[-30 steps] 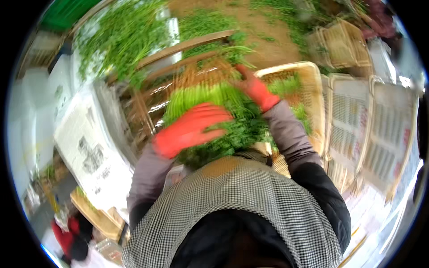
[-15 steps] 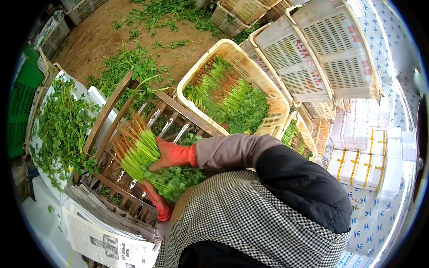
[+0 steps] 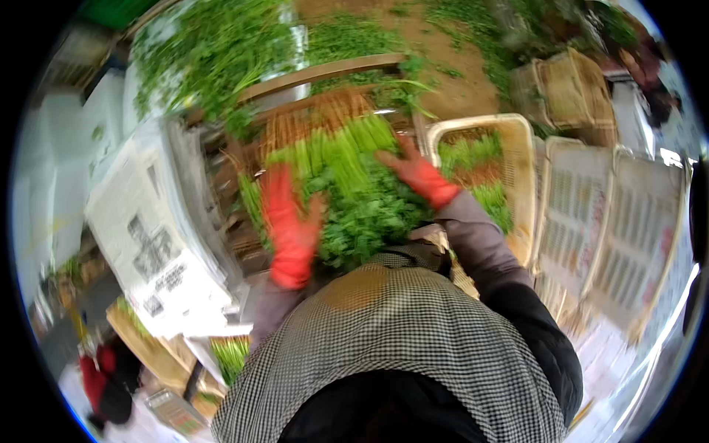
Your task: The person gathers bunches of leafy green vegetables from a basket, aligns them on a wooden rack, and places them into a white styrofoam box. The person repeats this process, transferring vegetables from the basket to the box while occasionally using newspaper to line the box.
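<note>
A broad bunch of leafy green stalks with brown roots (image 3: 347, 159) lies on a slatted wooden rack (image 3: 317, 74), roots toward the far side and leaves toward me. My left hand (image 3: 292, 229), in a red rubber glove, rests along the left side of the bunch, fingers stretched out and somewhat blurred. Also gloved in red, my right hand (image 3: 421, 175) touches the right side where stalks meet leaves, its fingers apart. Neither hand is closed round the stalks. The leaves cover much of the rack beneath.
A cream plastic crate (image 3: 521, 192) holding more rooted greens stands to the right, beside upright stacked crates (image 3: 572, 214). Newspapers (image 3: 159, 236) are piled on the left. Loose leafy greens (image 3: 214, 55) heap up beyond the rack. Another person's red sleeve (image 3: 92, 376) shows at lower left.
The view has swung round to face the rack. The bunch, earlier tilted between both hands, now lies spread on the rack, with a hand on either side.
</note>
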A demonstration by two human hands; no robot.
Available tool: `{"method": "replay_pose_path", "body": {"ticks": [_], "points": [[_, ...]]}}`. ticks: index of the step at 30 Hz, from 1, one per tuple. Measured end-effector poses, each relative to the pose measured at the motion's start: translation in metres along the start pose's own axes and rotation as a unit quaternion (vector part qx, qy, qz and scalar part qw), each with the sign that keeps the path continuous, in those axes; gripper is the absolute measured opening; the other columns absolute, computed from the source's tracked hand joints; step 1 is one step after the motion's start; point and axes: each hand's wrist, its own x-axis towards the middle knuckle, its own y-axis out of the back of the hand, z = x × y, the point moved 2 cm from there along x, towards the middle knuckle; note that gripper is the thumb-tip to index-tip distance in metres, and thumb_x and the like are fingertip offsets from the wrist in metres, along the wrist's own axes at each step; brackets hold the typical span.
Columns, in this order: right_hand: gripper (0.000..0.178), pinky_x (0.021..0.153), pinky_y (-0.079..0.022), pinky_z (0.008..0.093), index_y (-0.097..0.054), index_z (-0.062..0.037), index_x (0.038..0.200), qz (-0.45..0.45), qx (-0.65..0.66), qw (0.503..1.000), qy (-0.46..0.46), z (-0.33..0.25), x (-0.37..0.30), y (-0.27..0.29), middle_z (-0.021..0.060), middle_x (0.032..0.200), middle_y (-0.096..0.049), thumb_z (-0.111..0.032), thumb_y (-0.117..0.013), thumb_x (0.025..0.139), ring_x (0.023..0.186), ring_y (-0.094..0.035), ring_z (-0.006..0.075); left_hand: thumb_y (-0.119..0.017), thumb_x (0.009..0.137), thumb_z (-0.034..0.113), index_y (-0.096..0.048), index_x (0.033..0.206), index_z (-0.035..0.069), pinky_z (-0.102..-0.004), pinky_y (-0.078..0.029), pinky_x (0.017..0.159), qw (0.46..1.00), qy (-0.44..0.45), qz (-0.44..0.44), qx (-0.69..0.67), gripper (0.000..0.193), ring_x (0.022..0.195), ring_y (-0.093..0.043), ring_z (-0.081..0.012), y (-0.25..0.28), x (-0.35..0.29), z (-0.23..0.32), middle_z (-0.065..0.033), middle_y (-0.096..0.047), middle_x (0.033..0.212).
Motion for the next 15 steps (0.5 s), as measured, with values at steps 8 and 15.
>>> {"method": "replay_pose_path", "body": {"ticks": [8, 15], "points": [[0.064, 0.107, -0.043, 0.0388, -0.033, 0.0025, 0.148, -0.007, -0.083, 0.977, 0.196, 0.068, -0.011, -0.077, 0.0164, 0.130, -0.059, -0.006, -0.065, 0.094, 0.124, -0.054, 0.0231, -0.073, 0.081, 0.035, -0.042, 0.149, 0.012, -0.0515, -0.022, 0.120, 0.963, -0.171, -0.205, 0.045, 0.079, 0.146, -0.029, -0.0368, -0.033, -0.023, 0.012, -0.0181, -0.037, 0.155], [0.077, 0.099, -0.048, 0.0447, -0.048, 0.0006, 0.140, -0.023, -0.412, 0.910, 0.029, -0.015, -0.004, -0.006, 0.0274, 0.123, -0.063, -0.035, -0.080, 0.080, 0.115, -0.061, 0.0415, -0.071, 0.082, 0.037, -0.043, 0.149, 0.018, -0.0548, -0.016, 0.120, 0.963, -0.175, -0.201, 0.049, 0.076, 0.148, -0.027, -0.0348, -0.078, -0.024, 0.002, -0.0152, -0.037, 0.156]]}}
